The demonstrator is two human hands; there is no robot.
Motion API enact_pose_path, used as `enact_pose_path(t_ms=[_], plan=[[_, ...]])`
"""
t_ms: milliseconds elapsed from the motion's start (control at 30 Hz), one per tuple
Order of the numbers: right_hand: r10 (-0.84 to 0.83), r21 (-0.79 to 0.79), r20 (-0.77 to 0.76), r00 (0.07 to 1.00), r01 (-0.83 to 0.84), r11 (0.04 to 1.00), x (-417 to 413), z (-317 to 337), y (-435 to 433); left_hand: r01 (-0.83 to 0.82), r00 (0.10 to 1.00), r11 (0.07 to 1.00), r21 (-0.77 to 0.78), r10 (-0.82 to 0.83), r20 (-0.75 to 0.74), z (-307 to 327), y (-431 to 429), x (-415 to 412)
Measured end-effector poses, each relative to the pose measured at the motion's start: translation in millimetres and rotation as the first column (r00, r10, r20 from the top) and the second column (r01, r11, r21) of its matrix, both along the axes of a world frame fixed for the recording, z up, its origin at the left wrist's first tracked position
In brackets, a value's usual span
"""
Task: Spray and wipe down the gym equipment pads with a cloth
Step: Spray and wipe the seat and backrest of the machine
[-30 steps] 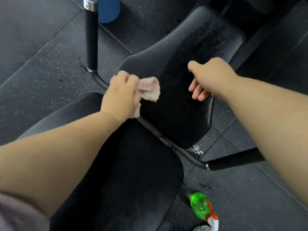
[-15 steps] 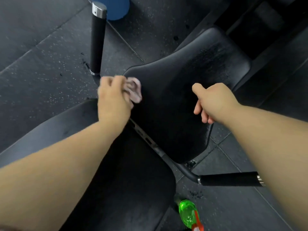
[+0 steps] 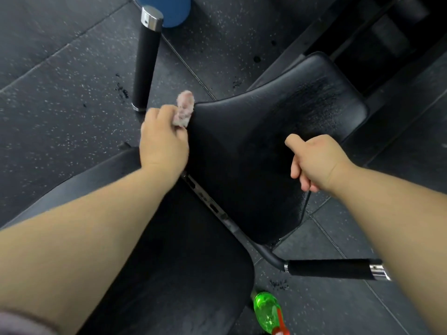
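A black seat pad (image 3: 254, 151) fills the centre, damp-streaked toward its far end. My left hand (image 3: 163, 143) grips a crumpled pinkish-white cloth (image 3: 185, 108) against the pad's left edge. My right hand (image 3: 314, 160) rests over the pad's right edge, thumb out on top and fingers curled down past the rim; whether they clasp the rim is hidden. A second black pad (image 3: 174, 274) lies nearer me under my left forearm. A green spray bottle (image 3: 267, 308) with a red trigger lies on the floor at the bottom.
Two black grip handles with chrome ends jut out from the frame: one (image 3: 145, 61) at upper left, one (image 3: 333, 269) at lower right. A blue object (image 3: 167, 8) stands at the top edge. Speckled black rubber flooring (image 3: 60, 93) surrounds the machine; dark frame parts sit at upper right.
My left hand has dragged the cloth leftward across the pad to its left edge. My right hand has stayed at the right edge. The view has tilted up and back.
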State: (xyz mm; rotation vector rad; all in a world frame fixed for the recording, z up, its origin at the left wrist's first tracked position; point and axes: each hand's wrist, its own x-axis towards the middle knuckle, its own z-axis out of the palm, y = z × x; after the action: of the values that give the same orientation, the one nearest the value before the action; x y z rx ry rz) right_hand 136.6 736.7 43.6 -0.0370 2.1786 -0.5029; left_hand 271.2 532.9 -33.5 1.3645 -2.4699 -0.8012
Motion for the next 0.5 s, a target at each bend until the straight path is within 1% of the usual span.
enact_pose_path(t_ms=[67,133,167,233,267,300,333,400,433,467,500], plan=[[-0.007,0.009,0.001,1.0,0.007,1.0,0.3,2.0,-0.5,0.091,0.996,0.996,0.005,-0.091,0.023,2.3,18.5,3.2],[-0.01,0.015,0.001,1.0,0.01,1.0,0.3,3.5,-2.2,0.139,0.99,0.99,0.018,-0.139,0.017,-1.1,38.4,19.2],[-0.012,0.017,0.002,1.0,0.012,1.0,0.9,3.7,-3.0,0.215,0.976,0.976,0.035,-0.216,0.016,-2.7,48.5,30.4],[-0.017,0.02,-0.003,1.0,0.017,1.0,1.5,4.9,-2.9,0.4,0.916,0.914,0.072,-0.401,0.001,1.2,63.9,48.1],[-0.018,0.02,-0.007,1.0,0.019,1.0,1.0,5.7,-3.5,0.442,0.897,0.892,0.097,-0.443,-0.017,3.2,60.4,49.5],[-0.019,0.019,-0.007,1.0,0.019,1.0,2.2,5.5,-3.1,0.417,0.909,0.9,0.128,-0.416,-0.04,9.1,52.2,45.1],[-0.013,0.019,-0.011,1.0,0.013,1.0,0.9,6.3,-4.0,0.34,0.94,0.931,0.131,-0.333,-0.075,12.8,38.4,31.3],[-0.015,0.015,-0.013,1.0,0.015,1.0,0.9,5.0,-2.6,0.147,0.983,0.985,0.086,-0.136,-0.122,19.2,9.3,-3.0],[-0.015,0.015,-0.014,1.0,0.015,1.0,0.7,4.4,-2.3,0.092,0.987,0.993,0.067,-0.082,-0.139,20.6,2.7,-17.7],[-0.017,0.018,-0.01,1.0,0.017,1.0,1.8,4.3,-1.9,0.122,0.986,0.992,0.017,-0.119,-0.116,17.3,5.8,-25.5],[-0.016,0.021,-0.007,1.0,0.016,1.0,2.8,4.6,-2.1,0.197,0.976,0.98,-0.012,-0.197,-0.093,13.5,17.4,-27.6]])
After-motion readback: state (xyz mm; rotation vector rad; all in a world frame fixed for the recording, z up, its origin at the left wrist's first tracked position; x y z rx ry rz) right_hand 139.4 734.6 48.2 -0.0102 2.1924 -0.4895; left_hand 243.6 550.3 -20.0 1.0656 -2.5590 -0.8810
